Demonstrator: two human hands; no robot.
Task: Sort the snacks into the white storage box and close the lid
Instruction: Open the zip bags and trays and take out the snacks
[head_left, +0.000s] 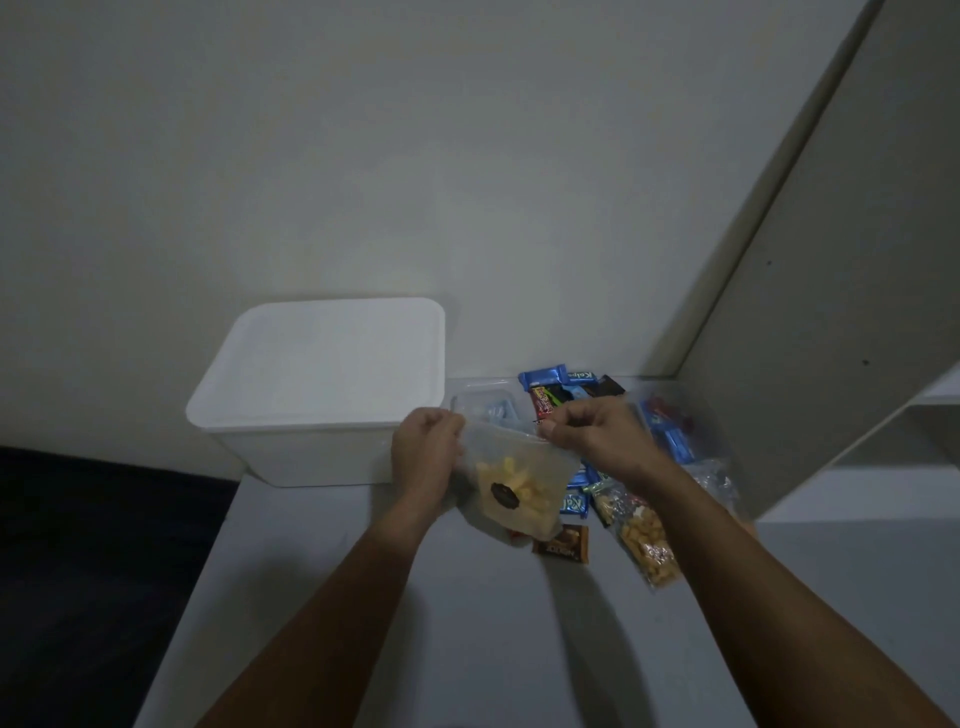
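From the head camera, looking forward and down, both hands hold a clear bag of yellow snack pieces (511, 480) up off the white table (467, 623), just in front of the snack pile. The left hand (426, 457) pinches the bag's upper left corner with curled fingers, and the right hand (597, 436) pinches the upper right corner, so the bag hangs from its top edge with the contents settled at the bottom; a grip on both corners looks suited to keeping the mouth level so nothing spills, though I cannot tell whether the bag is sealed. A dark round sticker shows on its front. The white storage box (306, 447) stands just left of the hands against the wall, and its lid (327, 358) sits on top, so the box will likely have to be opened before anything goes in. The rest of the snacks lie to the right, close to the right hand: blue-wrapped bars (550, 375) near the wall, a second bag of yellow pieces (649, 545) lying flat, and a small brown packet (563, 543) just below the held bag. Nothing appears to be in the box yet, judging by the closed lid and the full pile.
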